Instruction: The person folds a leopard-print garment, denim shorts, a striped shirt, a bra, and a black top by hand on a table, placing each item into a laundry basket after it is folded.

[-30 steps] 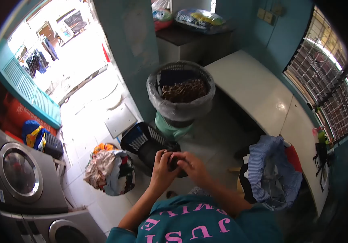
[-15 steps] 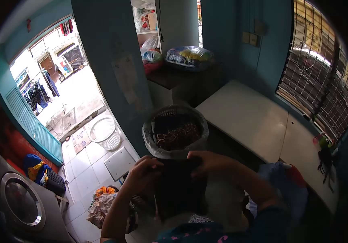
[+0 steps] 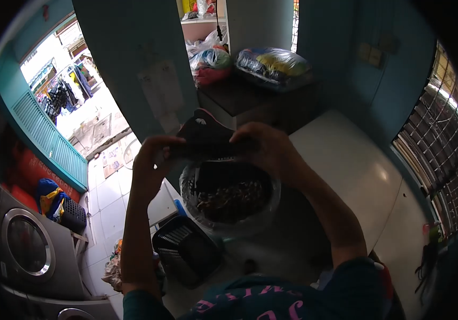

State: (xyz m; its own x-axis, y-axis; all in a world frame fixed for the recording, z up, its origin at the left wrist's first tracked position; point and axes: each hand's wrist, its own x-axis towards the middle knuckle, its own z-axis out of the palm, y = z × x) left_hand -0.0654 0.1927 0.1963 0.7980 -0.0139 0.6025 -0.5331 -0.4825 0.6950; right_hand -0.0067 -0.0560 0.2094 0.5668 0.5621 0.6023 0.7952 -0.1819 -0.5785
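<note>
Both hands hold a folded black garment (image 3: 205, 130) up above a basket, with a small pale mark near its top. My left hand (image 3: 157, 154) pinches its left end, thumb and fingers together. At the right end, the fingers of my right hand (image 3: 261, 144) grip the cloth. Below them stands a round basket lined with clear plastic (image 3: 271, 205). Inside it lie dark cloth and a brown patterned piece (image 3: 231, 200).
A black crate (image 3: 186, 250) stands left of the basket, near a white stool (image 3: 162, 205). A white table (image 3: 346, 154) is at the right, a washing machine (image 3: 26, 245) at the far left. A plastic-wrapped bundle (image 3: 274, 66) lies on a dark cabinet (image 3: 234, 96).
Both hands have risen with the black garment, from in front of the basket to above its far rim. The view has shifted, and the black crate now shows.
</note>
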